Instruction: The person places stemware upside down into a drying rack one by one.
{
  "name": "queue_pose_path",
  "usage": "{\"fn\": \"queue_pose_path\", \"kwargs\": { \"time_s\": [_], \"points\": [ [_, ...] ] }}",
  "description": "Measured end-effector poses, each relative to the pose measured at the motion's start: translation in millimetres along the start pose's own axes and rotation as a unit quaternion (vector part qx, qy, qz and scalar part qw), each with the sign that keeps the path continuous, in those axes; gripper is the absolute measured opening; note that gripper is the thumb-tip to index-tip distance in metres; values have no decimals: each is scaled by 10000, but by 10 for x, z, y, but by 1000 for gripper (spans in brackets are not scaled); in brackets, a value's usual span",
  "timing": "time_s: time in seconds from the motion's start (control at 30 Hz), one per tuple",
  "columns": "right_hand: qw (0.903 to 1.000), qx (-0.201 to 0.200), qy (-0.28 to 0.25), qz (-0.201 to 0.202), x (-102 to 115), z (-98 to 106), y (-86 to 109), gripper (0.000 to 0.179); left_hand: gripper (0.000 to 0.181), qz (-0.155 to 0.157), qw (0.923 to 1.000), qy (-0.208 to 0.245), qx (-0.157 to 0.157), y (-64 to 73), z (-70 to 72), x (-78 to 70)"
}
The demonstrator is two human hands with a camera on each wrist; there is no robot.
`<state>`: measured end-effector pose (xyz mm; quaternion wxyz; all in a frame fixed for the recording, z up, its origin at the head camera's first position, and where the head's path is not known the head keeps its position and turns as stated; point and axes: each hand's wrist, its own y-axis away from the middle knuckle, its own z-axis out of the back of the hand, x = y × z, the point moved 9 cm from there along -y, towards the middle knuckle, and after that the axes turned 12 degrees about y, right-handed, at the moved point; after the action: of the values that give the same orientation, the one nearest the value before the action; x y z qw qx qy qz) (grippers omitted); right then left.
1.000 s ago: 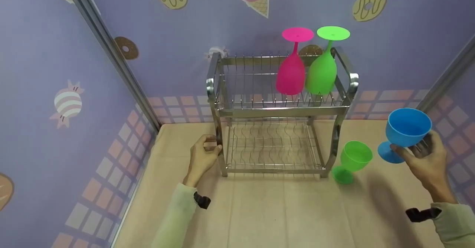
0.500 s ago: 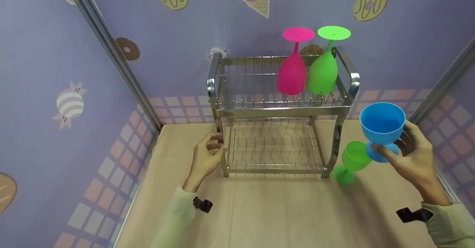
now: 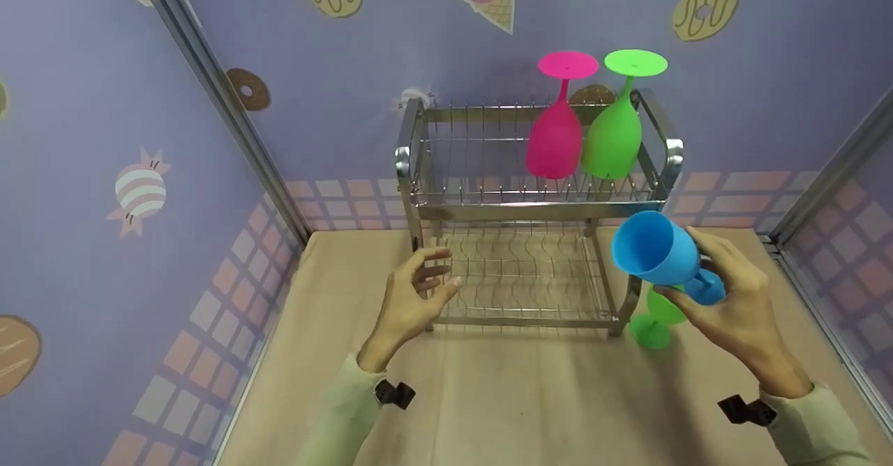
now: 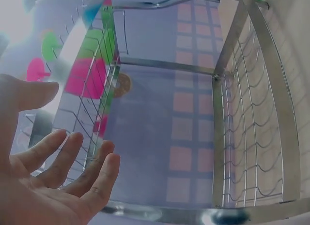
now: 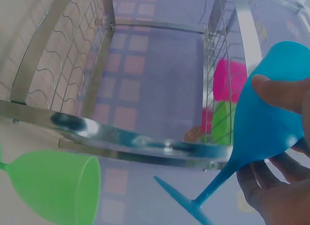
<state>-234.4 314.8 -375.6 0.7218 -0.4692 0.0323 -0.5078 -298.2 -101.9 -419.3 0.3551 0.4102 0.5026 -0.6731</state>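
Note:
My right hand (image 3: 732,298) grips a blue goblet (image 3: 652,248) by its bowl, thumb on one side and fingers on the other. The goblet is tilted, its mouth facing left and its foot to the right. Behind it a green goblet (image 3: 650,331) stands upright on the table, partly hidden in the head view. My left hand (image 3: 413,302) holds nothing; its fingers are relaxed and spread in front of the left post of a metal dish rack (image 3: 537,211). On the upper tier, a pink goblet (image 3: 554,141) and another green goblet (image 3: 614,138) stand upside down.
The rack's lower tier (image 3: 516,271) has wavy wires. A cloth-covered table (image 3: 488,396) lies below, with patterned walls (image 3: 349,138) at the back and sides. The rack's right post stands close to the blue goblet.
My right hand has carried the blue goblet left toward the rack and tipped it from upright onto its side. My left hand has come off the rack's left post and shifted right.

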Motion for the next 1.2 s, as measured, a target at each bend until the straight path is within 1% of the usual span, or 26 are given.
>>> {"fn": "queue_pose_path", "kwargs": {
  "time_s": [0.1, 0.23, 0.43, 0.6, 0.8, 1.0, 1.1, 1.2],
  "points": [
    [9996, 79, 232, 110, 130, -61, 9, 100, 50, 1, 10000, 3, 88, 14, -80, -37],
    [9987, 224, 389, 234, 283, -157, 27, 101, 52, -49, 9998, 32, 198, 27, -190, -100],
    [9955, 413, 713, 459, 437, -321, 61, 98, 55, -58, 9991, 123, 413, 38, -365, -141],
    [9902, 642, 1013, 722, 530, -512, 107, 100, 58, -99, 9985, 140, 511, 78, -470, -127],
    [9849, 848, 1134, 996, 675, -714, 223, 105, 60, 25, 9973, 237, 692, 157, -635, -59],
    [9813, 833, 1229, 1227, 824, -859, 263, 104, 66, 69, 9954, 365, 887, 145, -834, -15],
    [9800, 827, 1259, 1297, 868, -919, 281, 103, 70, 61, 9937, 396, 1045, 139, -933, 23],
    [9798, 839, 1236, 1332, 899, -965, 290, 101, 73, 35, 9921, 458, 1167, 135, -1003, 53]
  ]
}}
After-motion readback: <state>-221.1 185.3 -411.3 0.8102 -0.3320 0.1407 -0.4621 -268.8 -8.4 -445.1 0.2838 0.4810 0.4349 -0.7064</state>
